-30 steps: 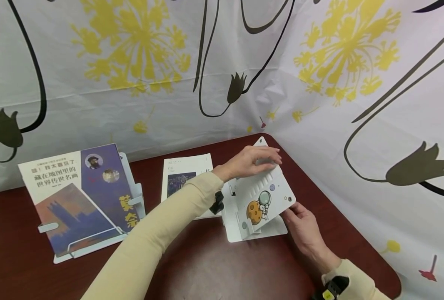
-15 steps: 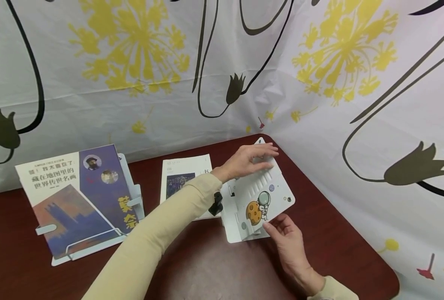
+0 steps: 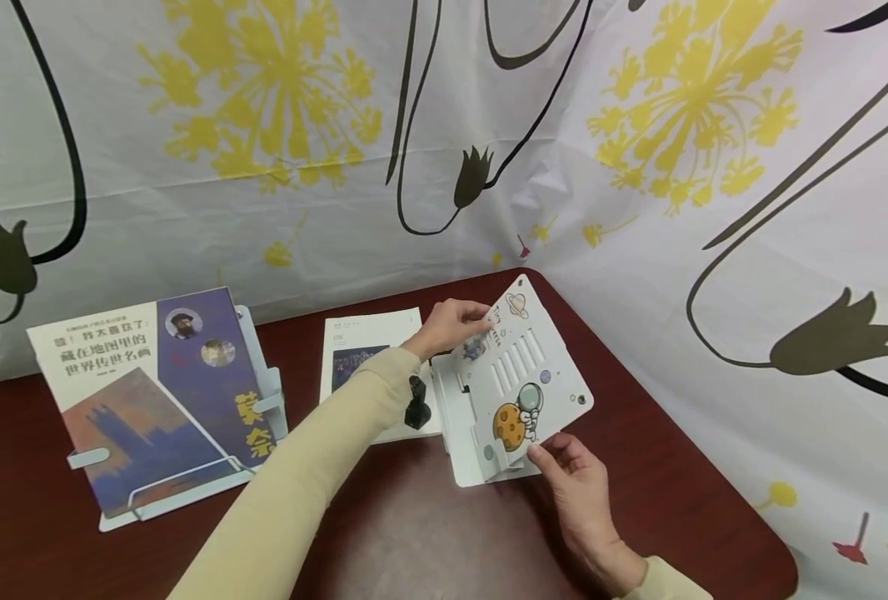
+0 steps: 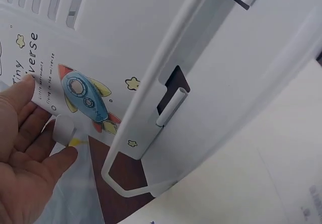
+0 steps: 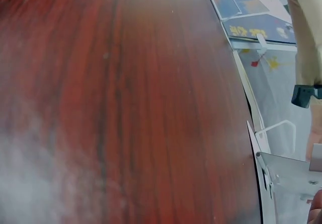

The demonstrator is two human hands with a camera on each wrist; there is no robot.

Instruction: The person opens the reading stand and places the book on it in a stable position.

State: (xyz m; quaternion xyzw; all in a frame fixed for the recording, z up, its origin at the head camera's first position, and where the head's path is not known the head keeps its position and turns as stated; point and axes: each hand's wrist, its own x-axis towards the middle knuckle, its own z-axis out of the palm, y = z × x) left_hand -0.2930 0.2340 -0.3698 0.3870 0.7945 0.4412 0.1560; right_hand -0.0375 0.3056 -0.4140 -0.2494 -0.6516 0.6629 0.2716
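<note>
A white metal book stand (image 3: 560,371), printed with an astronaut, a planet and small lettering, stands at the table's right side, its slotted panel tilted up from the base. My left hand (image 3: 444,327) holds the panel's upper left edge. In the left wrist view, the left hand (image 4: 30,153) has a fingertip on the printed front beside a rocket picture, with a small white tab (image 4: 64,129) between the fingers. My right hand (image 3: 582,492) pinches the panel's lower edge, thumb in front. The right wrist view catches only some fingers (image 5: 316,209) at its border.
A white-covered book (image 3: 372,329) lies behind my left forearm. On the left, a purple and cream book (image 3: 204,375) leans on another stand, kept by side clips and a wire bar. Patterned white cloth (image 3: 309,225) hangs behind the dark red table (image 3: 429,533).
My left hand has moved left and down from over the panel's top to its left edge, uncovering the slots and planet print. The right hand has shifted left along the panel's lower edge.
</note>
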